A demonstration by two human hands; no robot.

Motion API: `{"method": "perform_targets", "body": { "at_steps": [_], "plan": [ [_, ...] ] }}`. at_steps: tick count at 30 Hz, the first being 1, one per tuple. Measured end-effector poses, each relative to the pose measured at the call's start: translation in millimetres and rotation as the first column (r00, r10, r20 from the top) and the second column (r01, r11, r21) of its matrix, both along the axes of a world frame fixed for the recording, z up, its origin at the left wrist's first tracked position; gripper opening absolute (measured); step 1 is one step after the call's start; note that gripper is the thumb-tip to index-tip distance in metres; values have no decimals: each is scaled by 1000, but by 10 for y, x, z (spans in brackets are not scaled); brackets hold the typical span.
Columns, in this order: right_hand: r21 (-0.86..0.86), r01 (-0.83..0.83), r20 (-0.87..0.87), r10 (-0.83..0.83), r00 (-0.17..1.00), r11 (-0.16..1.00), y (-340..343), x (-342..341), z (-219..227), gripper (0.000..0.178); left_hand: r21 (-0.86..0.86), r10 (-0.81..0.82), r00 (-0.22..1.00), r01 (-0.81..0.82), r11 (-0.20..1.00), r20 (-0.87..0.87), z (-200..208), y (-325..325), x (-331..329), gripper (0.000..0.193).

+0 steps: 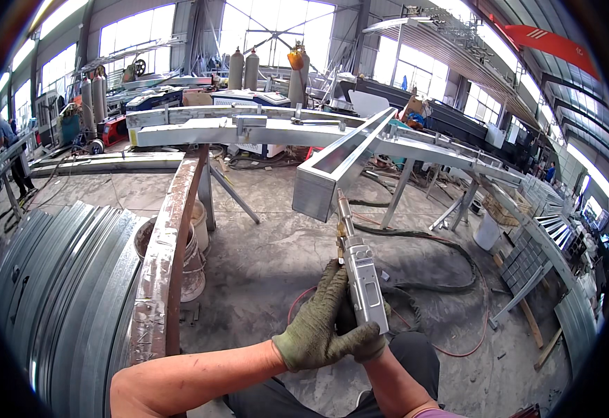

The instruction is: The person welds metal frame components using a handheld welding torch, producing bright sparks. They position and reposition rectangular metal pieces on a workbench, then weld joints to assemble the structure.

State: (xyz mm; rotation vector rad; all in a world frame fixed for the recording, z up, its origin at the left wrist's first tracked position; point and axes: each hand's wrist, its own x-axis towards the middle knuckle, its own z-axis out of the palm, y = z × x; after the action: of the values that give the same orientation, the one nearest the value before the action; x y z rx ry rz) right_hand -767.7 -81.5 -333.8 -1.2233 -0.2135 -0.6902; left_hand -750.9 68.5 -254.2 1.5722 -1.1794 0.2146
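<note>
Over the workshop floor, gripping the silver torch with left hand and right hand, apparently lining up at the hollow beam's near end. Probably needing steady aim now.

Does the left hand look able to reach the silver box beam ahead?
Probably yes, with a forward stretch: the space between the left hand and the box beam looks free, though that hand is busy at the welding gun.

Handheld tool: near centre, before box section. Box section: centre, across far rail. Metal strips: near left, left of beam. Bucket: right of beam. Gas cylinders: far, behind rail.
</note>
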Motion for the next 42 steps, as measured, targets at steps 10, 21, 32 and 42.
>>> {"method": "perform_targets", "body": {
  "at_steps": [10, 21, 32, 42],
  "plan": [
    [5, -47, -16, 47, 999, 999, -25, 13, 40, 22, -16, -25, 1000, 24, 1000, -19, 13, 2, 44, 110],
    [4, -52, -36, 52, 998, 999, -39, -14, 28, 20, 6, -25, 999, 26, 1000, -31, 14, 6, 44, 113],
    [-140, 13, -2, -14, 1000, 990, -75, 14, 29, 19, -1, -43, 994, 43, 999, -104, 12, 18, 44, 114],
    [-55, 39, -55, -42, 998, 998, -27, 29, -6, 18, 3, -39, 998, 40, 999, -45, 21, 14, 56, 111]
  ]
}}
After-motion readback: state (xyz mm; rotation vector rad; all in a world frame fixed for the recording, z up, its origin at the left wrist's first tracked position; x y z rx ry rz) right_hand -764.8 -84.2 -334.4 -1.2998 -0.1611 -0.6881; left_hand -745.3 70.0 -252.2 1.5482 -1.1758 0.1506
